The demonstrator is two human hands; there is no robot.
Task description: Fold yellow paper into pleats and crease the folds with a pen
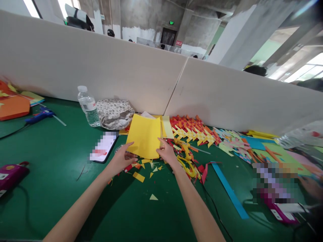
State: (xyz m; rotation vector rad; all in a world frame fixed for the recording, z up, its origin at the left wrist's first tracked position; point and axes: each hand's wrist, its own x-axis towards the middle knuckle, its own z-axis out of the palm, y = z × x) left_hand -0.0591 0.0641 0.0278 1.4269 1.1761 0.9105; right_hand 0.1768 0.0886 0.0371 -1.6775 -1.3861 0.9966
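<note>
I have the yellow sheet (144, 136) raised off the table (50, 151) and tilted toward me, gripped by its lower edge so the face stays flat and readable; my left hand (121, 160) pinches the lower left corner, thumb in front, the other fingers hidden behind; my right hand (167, 153) pinches the lower right edge, fingers close together; scraps (141, 169) lie just under both hands, scissors (188, 164) just right of my right fingers, a phone (104, 147) just left of my left.
</note>
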